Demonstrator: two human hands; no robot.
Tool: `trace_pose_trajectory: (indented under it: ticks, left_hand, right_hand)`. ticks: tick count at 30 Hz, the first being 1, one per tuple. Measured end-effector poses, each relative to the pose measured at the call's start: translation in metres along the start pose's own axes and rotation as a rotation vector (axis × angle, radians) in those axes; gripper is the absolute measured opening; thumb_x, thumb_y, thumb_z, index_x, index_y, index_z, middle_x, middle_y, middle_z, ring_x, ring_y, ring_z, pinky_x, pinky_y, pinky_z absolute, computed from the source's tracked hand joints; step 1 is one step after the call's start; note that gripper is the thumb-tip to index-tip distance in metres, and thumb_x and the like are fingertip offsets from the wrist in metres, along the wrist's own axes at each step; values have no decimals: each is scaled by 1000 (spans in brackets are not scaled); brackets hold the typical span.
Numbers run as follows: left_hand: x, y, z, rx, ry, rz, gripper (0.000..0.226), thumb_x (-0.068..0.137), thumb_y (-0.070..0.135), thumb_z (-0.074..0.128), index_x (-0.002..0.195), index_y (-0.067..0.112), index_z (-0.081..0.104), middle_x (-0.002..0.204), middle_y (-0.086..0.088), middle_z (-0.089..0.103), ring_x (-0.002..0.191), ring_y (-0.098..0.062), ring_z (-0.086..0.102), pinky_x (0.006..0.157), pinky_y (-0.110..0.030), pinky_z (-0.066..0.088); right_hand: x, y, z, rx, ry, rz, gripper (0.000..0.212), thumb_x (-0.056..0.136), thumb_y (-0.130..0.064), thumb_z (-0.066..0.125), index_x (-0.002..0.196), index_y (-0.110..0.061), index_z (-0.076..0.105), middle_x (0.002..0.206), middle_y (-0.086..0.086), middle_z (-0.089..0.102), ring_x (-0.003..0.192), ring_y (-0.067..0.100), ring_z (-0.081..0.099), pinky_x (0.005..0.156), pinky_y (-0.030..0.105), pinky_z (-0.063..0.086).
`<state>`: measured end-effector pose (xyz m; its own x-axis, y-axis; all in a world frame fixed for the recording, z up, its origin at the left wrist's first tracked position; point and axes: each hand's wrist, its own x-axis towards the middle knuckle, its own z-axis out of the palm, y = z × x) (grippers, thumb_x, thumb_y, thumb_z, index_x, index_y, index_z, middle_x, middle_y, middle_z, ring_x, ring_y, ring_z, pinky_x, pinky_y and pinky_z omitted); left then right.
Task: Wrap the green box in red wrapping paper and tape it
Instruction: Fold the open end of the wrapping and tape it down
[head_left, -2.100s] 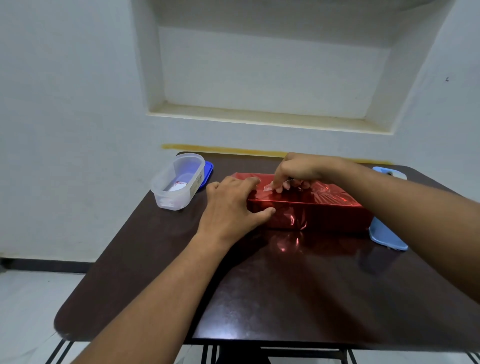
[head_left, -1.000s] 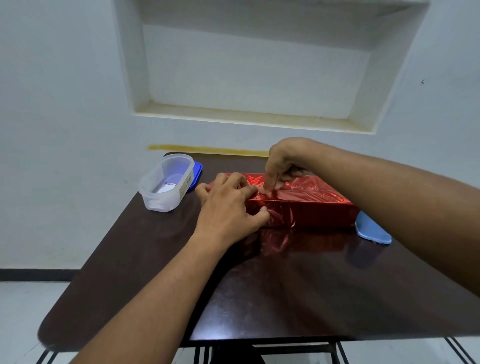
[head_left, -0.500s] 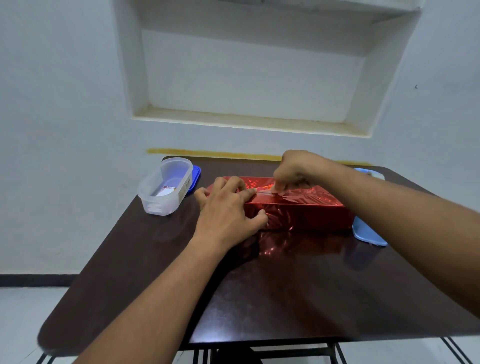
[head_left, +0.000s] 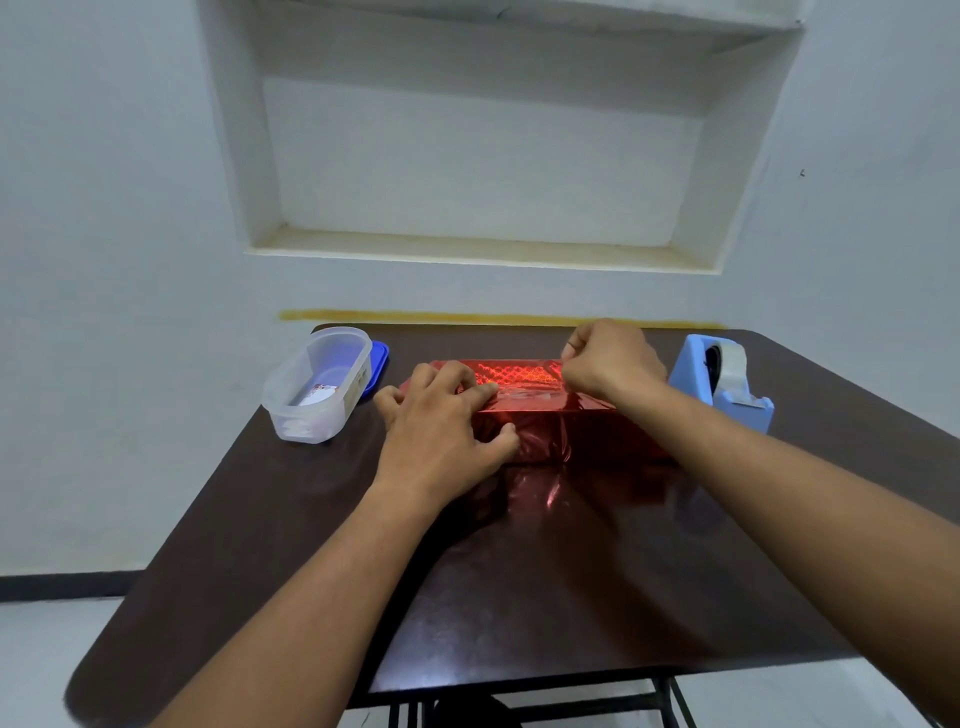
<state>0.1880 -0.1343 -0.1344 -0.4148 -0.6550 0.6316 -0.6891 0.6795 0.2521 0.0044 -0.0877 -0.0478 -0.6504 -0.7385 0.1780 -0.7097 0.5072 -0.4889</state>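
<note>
Item: red-wrapped box (head_left: 540, 410), table (head_left: 519, 597) centre. Your left hand (head_left: 441, 421) lay spread on its 9 o'clock end, fingers straight, pressing paper. Your right hand (head_left: 610, 364), curled, pinched clear tape (head_left: 530, 396) on top. Tape dispenser (head_left: 727, 384) at 3 o'clock; plastic container (head_left: 319, 384) at 9 o'clock.

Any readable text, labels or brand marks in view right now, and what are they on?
No text can be read.
Clear plastic container: a white and red label inside, print too blurred to read.
Blue tape dispenser: no marking visible.
Red wrapping paper: holographic pattern only, no words.
</note>
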Motion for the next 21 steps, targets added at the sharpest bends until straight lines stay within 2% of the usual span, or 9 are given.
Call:
trace_pose_trajectory:
  ticks: [2, 5, 6, 8, 10, 15, 17, 19, 21]
  left_hand:
    - [0, 0, 0, 0, 0, -6, 56, 79, 71, 52, 124, 43, 71, 115, 20, 51, 115, -12, 42, 91, -45, 30]
    - [2, 0, -1, 8, -9, -7, 57, 79, 72, 52, 125, 43, 70, 116, 20, 50, 116, -11, 41, 92, -45, 30]
    - [2, 0, -1, 10, -12, -4, 58, 79, 72, 52, 126, 43, 70, 116, 21, 50, 116, -11, 41, 92, -45, 30]
    - [1, 0, -1, 14, -15, 0, 58, 80, 73, 51, 127, 43, 69, 117, 21, 50, 116, -11, 41, 91, -44, 28]
    - [0, -1, -1, 25, -19, 2, 59, 81, 74, 50, 128, 44, 68, 119, 21, 50, 116, -11, 41, 90, -42, 27]
    - [1, 0, -1, 30, -19, -2, 60, 80, 74, 48, 129, 44, 68, 120, 22, 50, 116, -10, 40, 90, -42, 25]
    - [1, 0, -1, 27, -16, 0, 59, 81, 73, 50, 129, 43, 68, 119, 21, 50, 116, -10, 40, 89, -41, 24]
    - [1, -1, 0, 28, -19, 1, 58, 81, 72, 51, 129, 43, 67, 119, 21, 50, 116, -10, 40, 90, -42, 25]
    - [1, -1, 0, 34, -23, 2, 59, 82, 73, 50, 131, 44, 66, 120, 21, 49, 116, -10, 39, 90, -42, 26]
  right_hand:
    - [-1, 8, -3, 34, 64, -1, 17, 76, -12, 63, 77, -27, 70, 100, -3, 72, 100, 25, 67, 90, 37, 55]
    - [-3, 5, -2, 127, 113, -49, 13, 76, -13, 69, 73, -26, 69, 88, -8, 72, 93, 21, 67, 80, 29, 50]
    - [-5, 0, 1, 146, 98, -67, 11, 75, -19, 76, 71, -26, 69, 84, -10, 72, 90, 19, 68, 76, 29, 49]
    - [-9, -7, 9, 149, 13, -95, 22, 68, -37, 88, 68, -24, 69, 78, -10, 72, 83, 15, 68, 73, 30, 52]
    - [-12, -8, 14, 125, -49, -76, 29, 66, -44, 90, 68, -22, 70, 77, -10, 73, 79, 12, 67, 74, 32, 56]
    - [-13, 3, 11, 144, 35, -37, 11, 73, -18, 78, 67, -24, 71, 75, -12, 72, 84, 14, 70, 77, 34, 59]
    - [-14, 1, 10, 162, 89, -39, 10, 74, -16, 72, 70, -24, 71, 76, -12, 71, 84, 14, 70, 75, 33, 58]
    - [-16, -5, 11, 170, 67, -55, 9, 74, -29, 78, 71, -24, 71, 76, -13, 71, 81, 12, 68, 72, 31, 56]
    - [-18, -9, 15, 128, -24, -57, 25, 71, -46, 84, 70, -24, 71, 76, -11, 71, 77, 12, 67, 70, 33, 56]
